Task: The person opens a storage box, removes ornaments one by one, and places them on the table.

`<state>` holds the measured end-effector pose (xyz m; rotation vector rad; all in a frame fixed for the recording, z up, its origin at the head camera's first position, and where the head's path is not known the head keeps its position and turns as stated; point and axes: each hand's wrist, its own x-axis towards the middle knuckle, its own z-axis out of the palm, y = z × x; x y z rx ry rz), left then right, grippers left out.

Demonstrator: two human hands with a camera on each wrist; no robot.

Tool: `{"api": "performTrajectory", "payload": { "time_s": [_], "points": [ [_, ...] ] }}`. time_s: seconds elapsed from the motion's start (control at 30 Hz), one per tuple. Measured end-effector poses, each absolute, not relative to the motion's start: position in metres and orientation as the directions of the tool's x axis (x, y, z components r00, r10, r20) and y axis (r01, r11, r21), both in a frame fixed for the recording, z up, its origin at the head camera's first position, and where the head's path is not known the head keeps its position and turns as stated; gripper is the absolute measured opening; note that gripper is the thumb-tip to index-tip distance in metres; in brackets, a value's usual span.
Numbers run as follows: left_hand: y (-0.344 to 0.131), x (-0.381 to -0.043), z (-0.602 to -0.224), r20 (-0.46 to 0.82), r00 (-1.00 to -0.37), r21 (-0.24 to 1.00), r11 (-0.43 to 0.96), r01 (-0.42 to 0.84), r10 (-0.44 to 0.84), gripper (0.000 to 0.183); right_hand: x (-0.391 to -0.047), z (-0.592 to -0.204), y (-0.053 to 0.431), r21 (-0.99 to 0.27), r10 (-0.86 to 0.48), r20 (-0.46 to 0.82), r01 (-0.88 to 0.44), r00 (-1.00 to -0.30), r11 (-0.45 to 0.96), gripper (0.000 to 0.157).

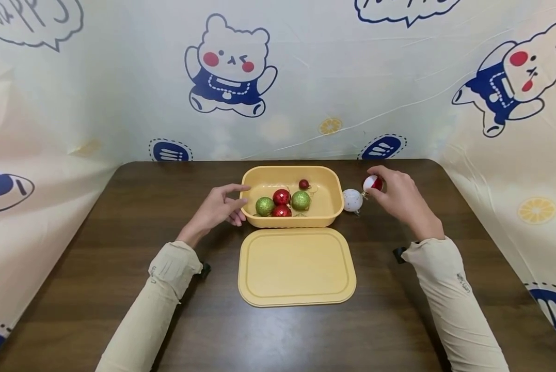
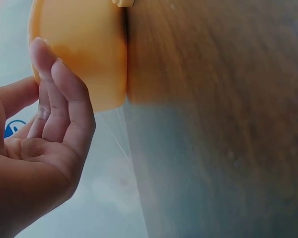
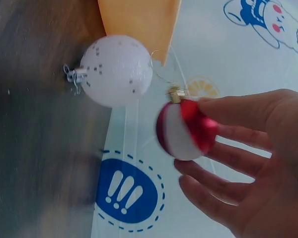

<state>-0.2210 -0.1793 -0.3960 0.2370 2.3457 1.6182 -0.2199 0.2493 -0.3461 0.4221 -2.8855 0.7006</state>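
Dark wood-grain tabletop (image 1: 101, 268) beneath everything. On it, toward the back, a yellow rounded-corner plastic box (image 1: 287, 223), uncovered; just in front, a matching yellow lid (image 1: 297, 268), laid flat. At the box's left end, a left hand (image 1: 217, 212) with loosely bent, unclosed fingers, at the rim; hard to tell how firm the contact. Best, probably, to steady the box lightly there, without tipping it. Beyond the right end, a right hand (image 1: 400, 199), thumb and fingertips pinched round a red-and-white bauble (image 3: 184, 134). Better to keep that pinch gentle, on the round body, and to draw the fine thread (image 3: 162, 77) clear of any snag.

Right of the box, touching or nearly so, a dark-speckled white bauble (image 3: 116, 72). Just beside it, seemingly lifted off the tabletop, the pinched one: glossy, in broad curved bands, gold-capped. Inside the box, two green glitter baubles (image 1: 300, 200), two shiny red baubles (image 1: 281, 197) and a tiny dark-red bauble (image 1: 303, 184).
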Motion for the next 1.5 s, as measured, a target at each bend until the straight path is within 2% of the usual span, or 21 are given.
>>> {"api": "performTrajectory", "payload": {
  "time_s": [0.17,0.5,0.7,1.03,1.5],
  "points": [
    [-0.18,-0.221,-0.396,-0.126,-0.953,0.928,0.371,-0.015,0.276,0.044,-0.225,-0.349,0.258,-0.454,-0.258,0.103,-0.276,-0.961,0.847,0.049],
    [-0.178,-0.22,-0.394,-0.126,-0.953,0.93,0.368,-0.016,0.276,0.044,-0.237,-0.37,0.267,-0.398,-0.329,-0.016,-0.296,-0.944,0.868,0.032],
    [-0.178,-0.22,-0.394,-0.129,-0.953,0.929,0.368,-0.02,0.273,0.044,-0.242,-0.379,0.267,-0.381,-0.34,-0.047,-0.298,-0.939,0.875,0.029],
    [-0.179,-0.221,-0.396,-0.126,-0.952,0.93,0.368,-0.015,0.28,0.044,-0.241,-0.383,0.27,-0.432,-0.336,-0.031,-0.291,-0.941,0.854,0.036],
    [-0.179,-0.22,-0.395,-0.119,-0.952,0.935,0.354,-0.012,0.282,0.043,-0.24,-0.38,0.271,-0.471,-0.331,-0.105,-0.246,-0.938,0.847,0.05]
  ]
}}
